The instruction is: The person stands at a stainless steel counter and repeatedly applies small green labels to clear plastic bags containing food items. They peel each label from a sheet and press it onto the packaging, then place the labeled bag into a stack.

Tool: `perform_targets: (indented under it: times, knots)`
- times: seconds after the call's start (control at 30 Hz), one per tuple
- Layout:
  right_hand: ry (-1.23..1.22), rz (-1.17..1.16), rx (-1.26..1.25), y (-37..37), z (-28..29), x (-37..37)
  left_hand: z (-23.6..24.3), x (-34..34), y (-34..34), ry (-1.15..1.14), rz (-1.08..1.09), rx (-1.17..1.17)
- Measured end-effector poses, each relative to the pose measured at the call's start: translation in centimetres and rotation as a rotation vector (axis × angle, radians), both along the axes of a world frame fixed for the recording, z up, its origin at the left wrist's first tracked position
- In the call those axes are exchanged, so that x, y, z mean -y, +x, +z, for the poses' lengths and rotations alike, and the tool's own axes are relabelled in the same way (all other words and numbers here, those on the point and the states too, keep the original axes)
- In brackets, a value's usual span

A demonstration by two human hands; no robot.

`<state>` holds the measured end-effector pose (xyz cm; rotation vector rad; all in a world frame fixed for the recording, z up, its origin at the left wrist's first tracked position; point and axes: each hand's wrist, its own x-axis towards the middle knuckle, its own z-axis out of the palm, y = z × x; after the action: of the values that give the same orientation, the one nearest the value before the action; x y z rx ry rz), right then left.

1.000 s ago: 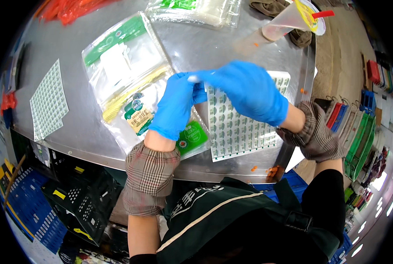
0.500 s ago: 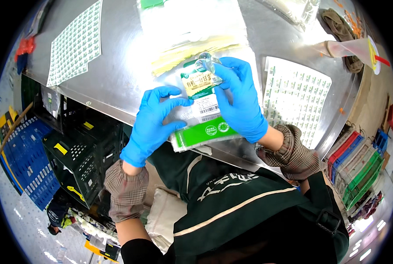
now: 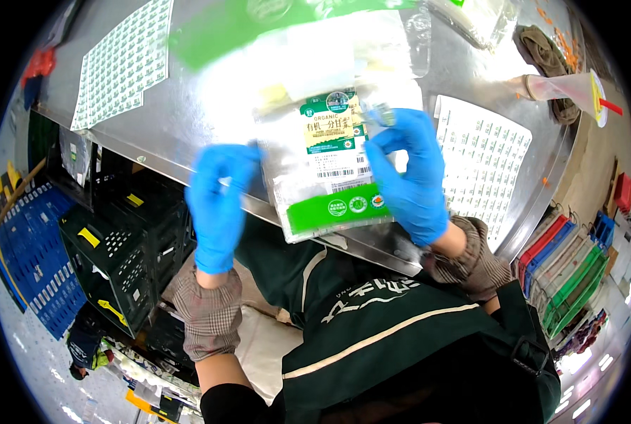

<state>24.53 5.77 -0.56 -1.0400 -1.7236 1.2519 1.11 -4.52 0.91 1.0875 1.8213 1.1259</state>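
Observation:
Both my hands wear blue gloves. My right hand (image 3: 408, 177) pinches the right edge of a clear plastic bag with a green band and a printed label (image 3: 329, 166), holding it over the near edge of the steel table (image 3: 188, 145). My left hand (image 3: 218, 201) is off the bag, to its left, blurred, with fingers apart and nothing in it. A larger clear bag with a green strip (image 3: 259, 42) lies on the table behind the held one.
A sheet of small green stickers (image 3: 121, 60) lies at the table's left, another sticker sheet (image 3: 481, 162) at the right. Black crates (image 3: 117, 240) and blue crates (image 3: 26, 247) stand below the table's left. A folded cloth (image 3: 545, 60) lies far right.
My left hand has let go of the bag and swung out to the left. My right hand keeps hold of the bag, which now sits higher in view.

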Motion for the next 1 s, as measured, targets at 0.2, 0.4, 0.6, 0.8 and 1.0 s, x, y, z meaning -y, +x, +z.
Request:
perform_targets:
  times: [0.2,0.4,0.6,0.8,1.0]
  knots:
    - [0.246,0.076,0.345,-0.7,-0.6,-0.8,-1.5,-1.5,1.1,0.020,-0.472,-0.417]
    - [0.239,-0.244,-0.038,2.0,6.1,-1.6,-0.1,-2.3,0.2,-0.052,0.033,0.203]
    - [-0.035,-0.060,0.253,0.1,-0.8,-0.8,1.0,-1.6,0.6,0.079,-0.284,-0.129]
    - [0.146,0.074,0.382,1.3,0.5,-2.9,-2.4,-2.1,1.2,0.042,-0.405,-0.362]
    - [0.121,-0.043,0.038,3.4,7.1,-3.2,-0.5,-3.2,0.4,0.000,0.286,0.319]
